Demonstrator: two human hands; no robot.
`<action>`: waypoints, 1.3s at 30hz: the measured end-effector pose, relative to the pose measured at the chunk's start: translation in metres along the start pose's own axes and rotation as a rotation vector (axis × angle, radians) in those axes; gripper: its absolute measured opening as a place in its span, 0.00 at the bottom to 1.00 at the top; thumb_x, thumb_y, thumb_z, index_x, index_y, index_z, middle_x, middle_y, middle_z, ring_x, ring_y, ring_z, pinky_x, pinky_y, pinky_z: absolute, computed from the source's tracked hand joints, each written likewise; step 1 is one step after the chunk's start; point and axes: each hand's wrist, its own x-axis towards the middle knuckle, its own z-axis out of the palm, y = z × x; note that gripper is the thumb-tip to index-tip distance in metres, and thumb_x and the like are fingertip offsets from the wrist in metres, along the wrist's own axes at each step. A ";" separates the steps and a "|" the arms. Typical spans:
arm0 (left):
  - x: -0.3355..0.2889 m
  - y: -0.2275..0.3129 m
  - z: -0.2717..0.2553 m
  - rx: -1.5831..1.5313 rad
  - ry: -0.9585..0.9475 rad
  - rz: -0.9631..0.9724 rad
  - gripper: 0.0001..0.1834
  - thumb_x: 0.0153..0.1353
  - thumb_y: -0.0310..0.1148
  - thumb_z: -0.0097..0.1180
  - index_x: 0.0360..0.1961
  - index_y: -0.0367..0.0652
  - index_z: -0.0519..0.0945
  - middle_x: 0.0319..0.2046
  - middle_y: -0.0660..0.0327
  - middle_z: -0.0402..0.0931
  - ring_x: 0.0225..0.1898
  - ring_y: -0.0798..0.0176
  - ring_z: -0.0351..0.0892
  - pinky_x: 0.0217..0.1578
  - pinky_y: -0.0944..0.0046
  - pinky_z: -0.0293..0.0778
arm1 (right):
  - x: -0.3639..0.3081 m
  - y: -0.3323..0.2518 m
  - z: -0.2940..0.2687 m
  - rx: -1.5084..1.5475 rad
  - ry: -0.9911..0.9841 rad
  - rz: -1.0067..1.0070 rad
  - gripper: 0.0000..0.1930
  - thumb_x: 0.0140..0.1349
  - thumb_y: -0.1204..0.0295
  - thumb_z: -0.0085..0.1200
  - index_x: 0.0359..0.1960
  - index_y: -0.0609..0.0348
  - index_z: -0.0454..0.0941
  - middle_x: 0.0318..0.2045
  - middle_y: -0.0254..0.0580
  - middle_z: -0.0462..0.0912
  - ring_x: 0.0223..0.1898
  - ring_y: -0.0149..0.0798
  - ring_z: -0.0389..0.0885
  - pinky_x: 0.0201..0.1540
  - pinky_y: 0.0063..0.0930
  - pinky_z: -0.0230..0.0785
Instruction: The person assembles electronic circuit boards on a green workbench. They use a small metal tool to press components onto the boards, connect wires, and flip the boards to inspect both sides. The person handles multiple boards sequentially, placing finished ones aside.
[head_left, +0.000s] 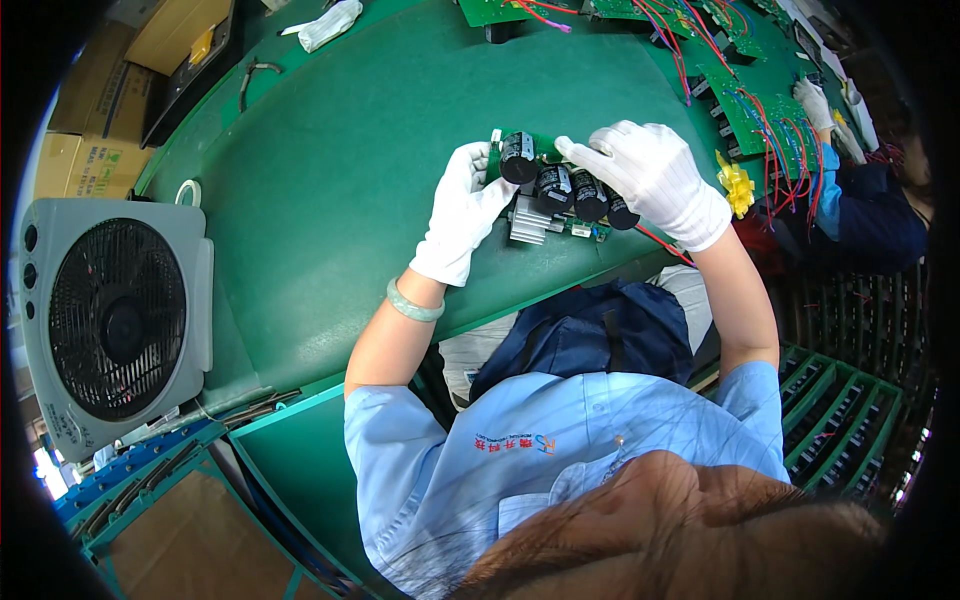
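Between my hands, over the green tabletop (330, 150), is a green circuit board (545, 146) carrying several black cylindrical capacitors (554, 188) and a silver finned heat sink (529, 222). My left hand (466, 205), in a white glove, grips the board's left edge, with the thumb toward the heat sink. My right hand (652, 178), gloved too, is closed at the board's right end beside the capacitors. One of its fingers reaches along the far edge; what its curled fingers cover is hidden. A red wire (662, 243) trails from the board's right side below this hand.
On the left stands a grey box fan (118, 310). Pliers (254, 82) and a white glove (328, 25) lie at the far left. Wired circuit boards (752, 115) and a yellow bundle (736, 186) are at right, where a co-worker's gloved hand (815, 103) works.
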 end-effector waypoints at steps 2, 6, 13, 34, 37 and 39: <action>0.000 0.000 -0.001 0.005 -0.004 -0.001 0.32 0.57 0.31 0.67 0.57 0.33 0.64 0.50 0.56 0.73 0.51 0.66 0.74 0.55 0.66 0.71 | 0.005 -0.001 -0.001 -0.008 0.052 -0.023 0.23 0.50 0.71 0.56 0.52 0.51 0.78 0.31 0.30 0.74 0.32 0.31 0.76 0.30 0.26 0.69; 0.001 -0.002 -0.002 0.034 -0.007 0.017 0.31 0.58 0.31 0.67 0.57 0.32 0.65 0.50 0.56 0.73 0.51 0.66 0.74 0.55 0.65 0.71 | 0.006 -0.002 0.002 -0.106 0.112 -0.080 0.21 0.51 0.70 0.56 0.50 0.53 0.79 0.31 0.30 0.75 0.33 0.30 0.77 0.30 0.25 0.70; 0.001 -0.003 -0.001 0.067 -0.005 0.040 0.28 0.60 0.32 0.64 0.56 0.33 0.65 0.48 0.57 0.74 0.49 0.66 0.74 0.53 0.65 0.72 | 0.000 0.001 -0.008 -0.027 0.121 0.059 0.24 0.49 0.74 0.55 0.52 0.54 0.79 0.32 0.32 0.80 0.31 0.34 0.79 0.30 0.26 0.71; 0.003 0.003 0.004 0.488 -0.092 0.009 0.57 0.42 0.37 0.77 0.68 0.30 0.54 0.59 0.49 0.67 0.61 0.56 0.67 0.65 0.58 0.60 | -0.107 -0.043 0.060 1.022 0.843 1.183 0.17 0.66 0.76 0.52 0.55 0.70 0.68 0.41 0.46 0.83 0.41 0.32 0.82 0.48 0.24 0.73; 0.004 0.002 0.008 0.357 -0.031 -0.042 0.56 0.45 0.33 0.75 0.69 0.31 0.52 0.61 0.49 0.64 0.64 0.56 0.64 0.65 0.58 0.59 | -0.127 -0.051 0.077 0.827 0.585 1.214 0.17 0.65 0.74 0.55 0.53 0.70 0.73 0.41 0.44 0.85 0.40 0.31 0.82 0.47 0.24 0.73; 0.005 0.004 0.011 0.207 0.006 -0.102 0.54 0.46 0.30 0.74 0.70 0.31 0.51 0.64 0.48 0.59 0.66 0.56 0.59 0.66 0.58 0.58 | -0.130 -0.058 0.069 0.884 0.704 1.245 0.16 0.66 0.73 0.55 0.52 0.68 0.75 0.40 0.42 0.85 0.39 0.29 0.81 0.45 0.22 0.73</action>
